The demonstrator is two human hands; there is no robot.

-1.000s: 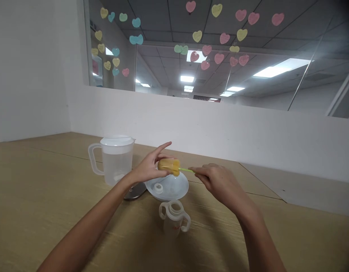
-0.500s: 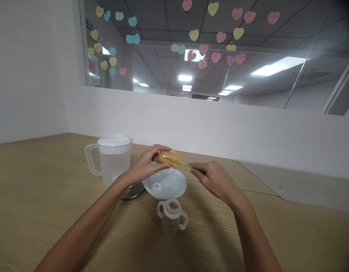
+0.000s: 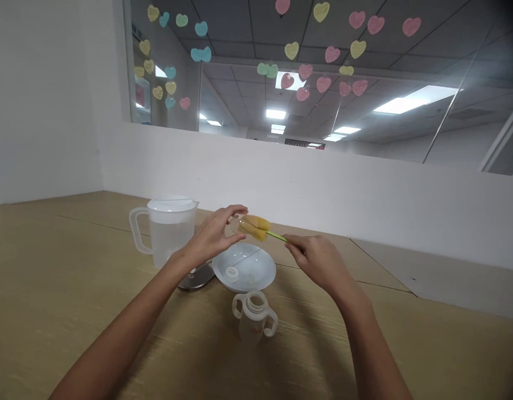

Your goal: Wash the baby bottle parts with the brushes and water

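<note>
My left hand [image 3: 211,234] grips a clear dome-shaped cap [image 3: 236,224] between thumb and fingers, its mouth facing right. A yellow sponge brush [image 3: 262,228] sits partly inside the cap, with part of the sponge showing outside. Its thin green handle is pinched by my right hand [image 3: 323,262]. Below them is a pale bowl [image 3: 268,275] that holds a white ring [image 3: 231,273] and what looks like a small clear piece. Nearer to me a translucent two-handled bottle [image 3: 252,325] stands upright with its top uncovered.
A lidded translucent pitcher [image 3: 173,236] stands to the left behind my left forearm. Beside the bowl lies a flat dark round-edged object [image 3: 197,279], partly hidden by my arm. A white wall [image 3: 289,183] with a window rises behind the table [image 3: 406,339].
My left fingers have closed from a raised finger onto the cap. The sponge has shifted right, partly out of the cap. Both hands are slightly higher than a second ago.
</note>
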